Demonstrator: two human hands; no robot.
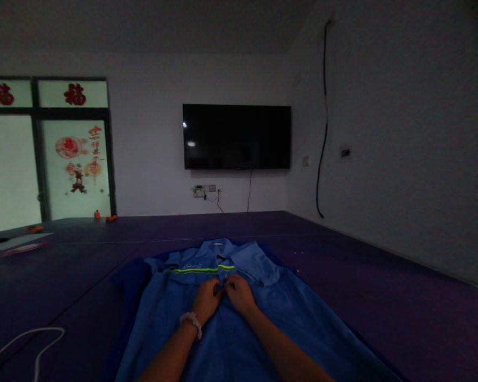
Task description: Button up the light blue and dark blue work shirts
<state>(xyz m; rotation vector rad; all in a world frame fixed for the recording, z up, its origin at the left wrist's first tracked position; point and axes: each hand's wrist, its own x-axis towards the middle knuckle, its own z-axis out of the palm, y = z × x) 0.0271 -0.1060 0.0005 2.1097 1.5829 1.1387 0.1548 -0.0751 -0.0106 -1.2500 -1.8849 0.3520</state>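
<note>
A blue work shirt [231, 339] with yellow-green stripes across the chest lies front up, its collar at the far end. My left hand [207, 298], with a pale scrunchie [191, 322] on the wrist, pinches the shirt's front placket just below the stripes. Close beside it, my right hand [239, 293] grips the other side of the same placket, fingers bent inward. The fingertips of both hands nearly meet, and whatever small part lies between them is hidden. Darker blue cloth [131, 276] shows beneath the shirt's left edge.
The shirt rests on a wide purple surface [382, 297]. A white cable [43, 331] lies at the near left. Small orange objects [110, 218] stand near the glass door [74, 170]. A television [237, 137] hangs on the far wall, and a black cable [324, 132] runs down the right wall.
</note>
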